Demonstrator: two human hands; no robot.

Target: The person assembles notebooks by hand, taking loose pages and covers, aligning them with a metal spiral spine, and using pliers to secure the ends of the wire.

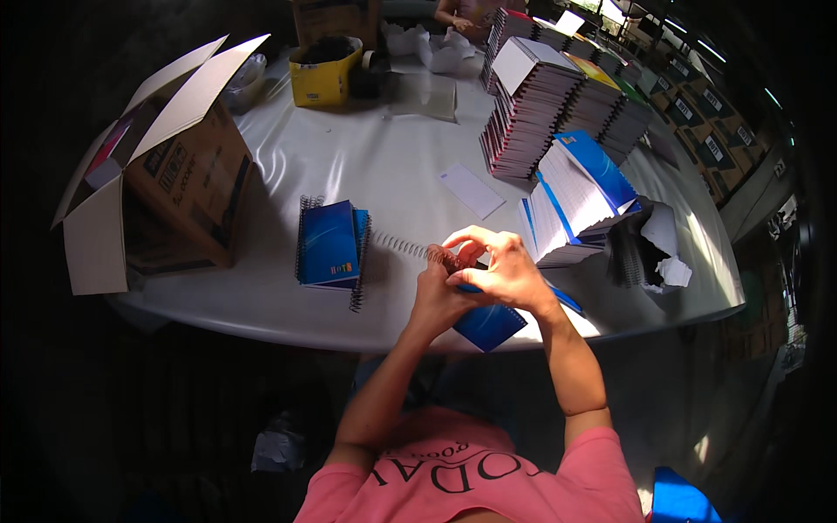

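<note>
Near the table's front edge, my left hand (438, 292) is closed around a dark wire spiral (403, 246), whose loose end sticks out to the left. My right hand (506, 272) meets it from the right, thumb and fingers curled in a pinch at the same coil. Below both hands lies a blue-covered notebook (490, 328), with a row of small holes along one edge. The fingers hide where coil and notebook meet. Left of my hands, a small stack of blue spiral notebooks (330, 244) rests on the table.
An open cardboard box (187, 187) stands at the left. Blue-covered page blocks (567, 205) sit at the right, before tall stacks of spiral notebooks (540, 105). A white card (472, 190), a yellow container (326, 80) and torn paper (667, 248) are also there. Another person's hand (458, 22) shows far back.
</note>
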